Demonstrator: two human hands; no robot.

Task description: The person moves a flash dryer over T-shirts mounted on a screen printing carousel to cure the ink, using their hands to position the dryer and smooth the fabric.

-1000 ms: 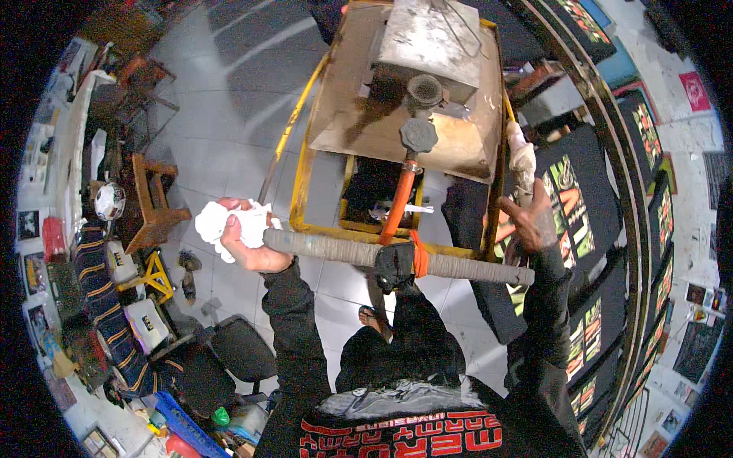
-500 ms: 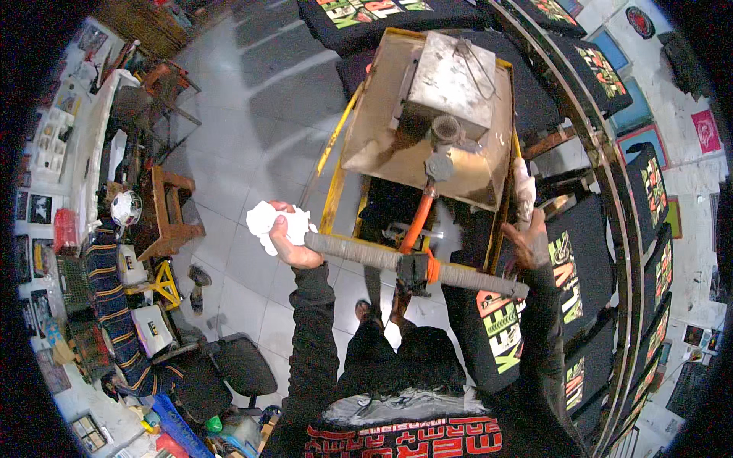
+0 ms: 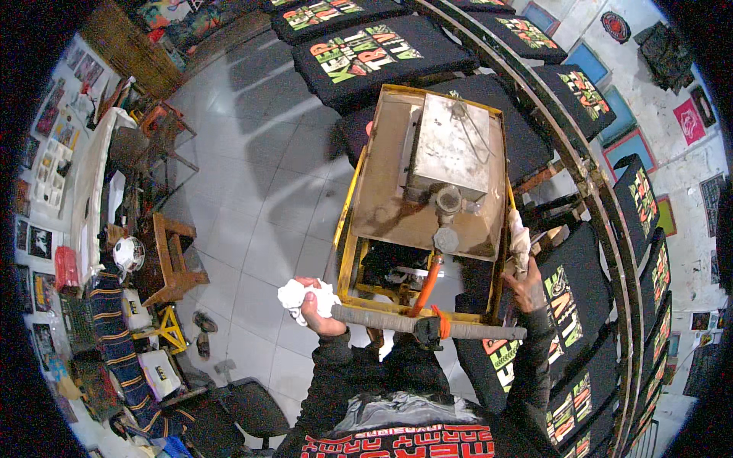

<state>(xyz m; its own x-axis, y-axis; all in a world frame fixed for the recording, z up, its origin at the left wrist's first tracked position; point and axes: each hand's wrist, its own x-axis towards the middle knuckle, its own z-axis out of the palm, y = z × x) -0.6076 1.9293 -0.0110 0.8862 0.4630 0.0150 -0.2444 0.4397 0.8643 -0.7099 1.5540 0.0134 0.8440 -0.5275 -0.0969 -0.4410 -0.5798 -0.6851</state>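
A bunched white cloth [image 3: 294, 299] sits in my left hand [image 3: 322, 317], fingers closed round it, beside the left end of a grey wrapped crossbar [image 3: 382, 318]. On the other side, my right hand [image 3: 525, 288] grips the lower end of a pale cloth-wrapped handle [image 3: 519, 238] along the yellow metal frame [image 3: 350, 206]. That frame carries a wide brownish panel [image 3: 382, 221] with a stained metal box [image 3: 452, 145] on top. From a round pipe fitting [image 3: 447, 200], an orange tube [image 3: 430, 282] runs down toward the crossbar. My palms are hidden.
Black printed shirts [image 3: 382, 57] lie on boards ahead and along the right, beside a long curved metal rail [image 3: 584, 175]. Tiled floor [image 3: 252, 191] extends to the left. A wooden stool [image 3: 169, 259], a black chair [image 3: 248, 408] and a cluttered bench [image 3: 99, 191] stand on that side.
The framed machine and both hands appear lower in the view, and more printed shirts show ahead. My left hand appears farther right. Both grips look the same.
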